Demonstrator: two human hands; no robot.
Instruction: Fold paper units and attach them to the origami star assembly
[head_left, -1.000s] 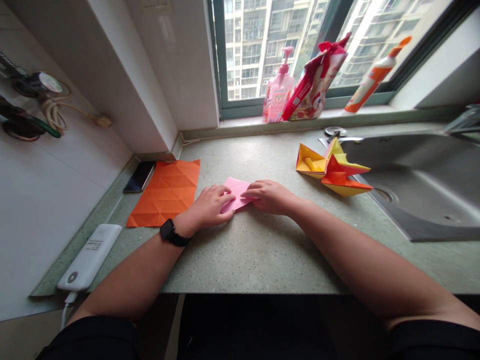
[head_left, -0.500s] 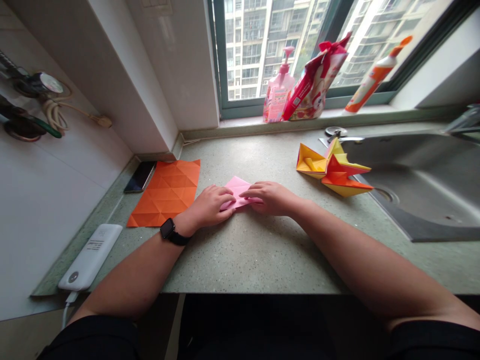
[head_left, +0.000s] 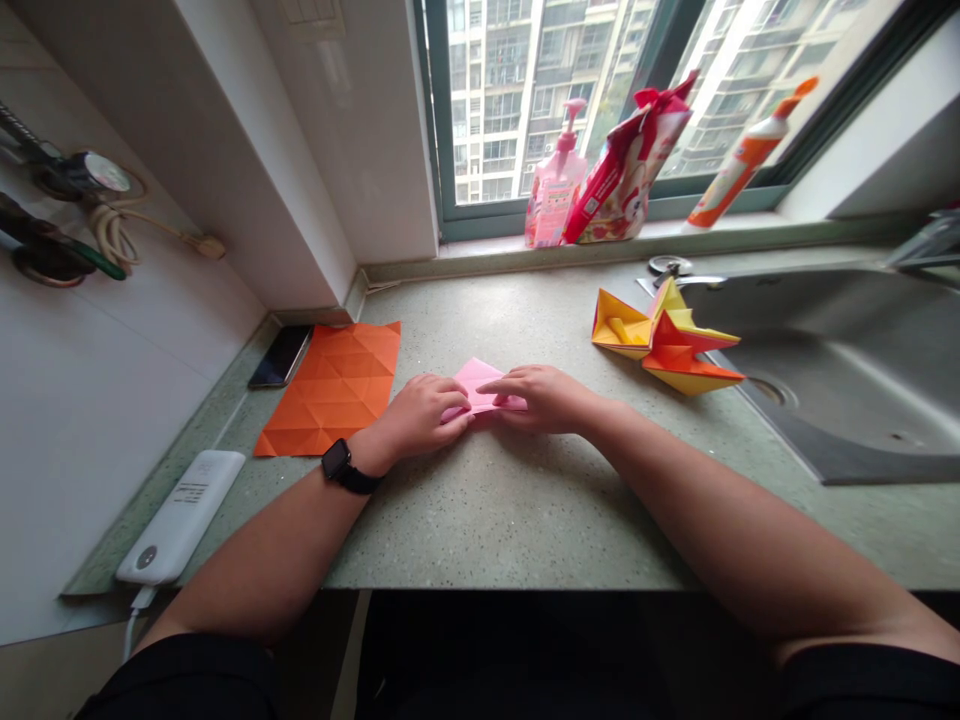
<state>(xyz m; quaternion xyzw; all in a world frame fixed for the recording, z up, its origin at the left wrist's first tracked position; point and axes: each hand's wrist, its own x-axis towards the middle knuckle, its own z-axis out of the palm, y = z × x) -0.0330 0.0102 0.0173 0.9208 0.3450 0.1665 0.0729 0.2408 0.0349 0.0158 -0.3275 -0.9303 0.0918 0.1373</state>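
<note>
Between my hands a pink sheet of folding paper (head_left: 475, 377) lies on the counter, its top corner pointing away from me. My left hand (head_left: 421, 415) grips its left side, thumb at the near edge and fingers on top. From the right, my right hand (head_left: 546, 398) pinches the near right edge, with the thumb low and the fingers bent over the paper. My fingers hide much of both sides. Left of my hands, a creased orange sheet (head_left: 334, 385) is spread flat. A folded yellow and orange paper piece (head_left: 667, 340) stands by the sink.
A phone (head_left: 281, 356) lies beside the orange sheet, and a white power bank (head_left: 180, 515) with a cable is near the left edge. The steel sink (head_left: 862, 380) is at right. A pink pump bottle (head_left: 553, 195), a red bag (head_left: 634, 165) and an orange-capped bottle (head_left: 742, 170) stand on the sill.
My right fingers have shifted slightly along the pink paper, and its near edge looks a little more raised. My left hand stays almost in place. The camera view has tilted very slightly.
</note>
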